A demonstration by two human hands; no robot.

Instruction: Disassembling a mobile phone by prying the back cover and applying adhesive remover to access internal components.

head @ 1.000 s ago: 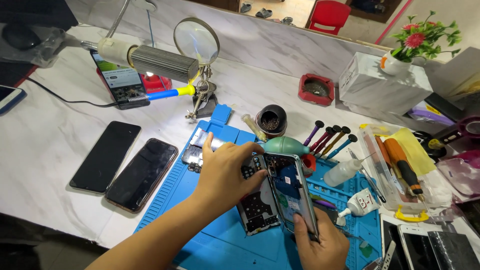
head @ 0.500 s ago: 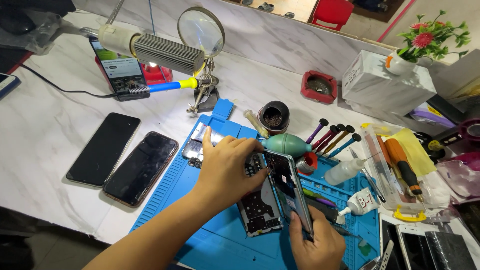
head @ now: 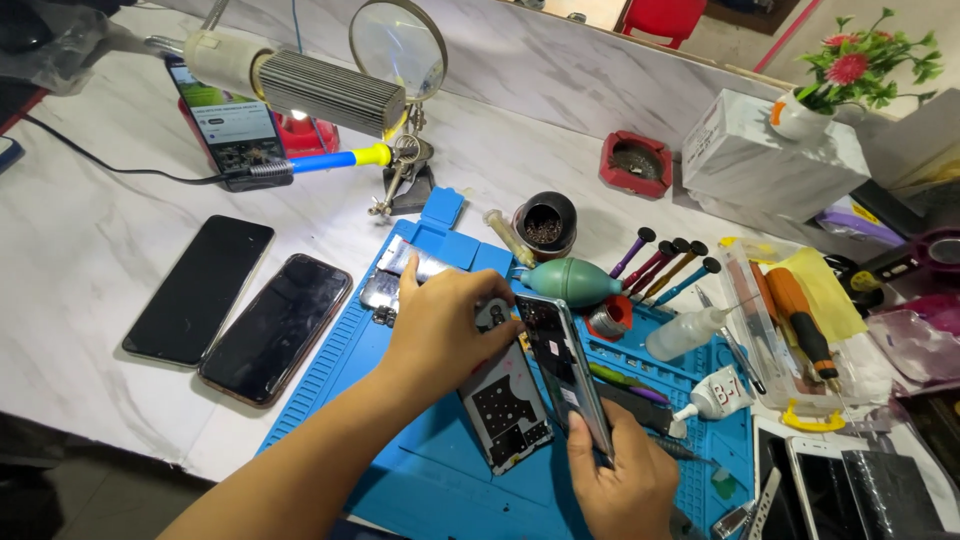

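Phone screen panel (head: 568, 372), lifted on edge over the blue mat (head: 420, 470), has tilted a little more upright than a second ago, hinging away from the opened phone body (head: 505, 405) lying flat beneath. Right hand (head: 620, 480) stays pinched on the panel's lower edge; left hand (head: 445, 325) keeps its fingers spread and pressed on the body's top, near the green air blower (head: 572, 280).

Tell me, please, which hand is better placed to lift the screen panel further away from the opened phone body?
Probably the right hand: it already grips the tilted screen panel by its lower edge. The left hand lies across the phone body, pressing it onto the blue mat.
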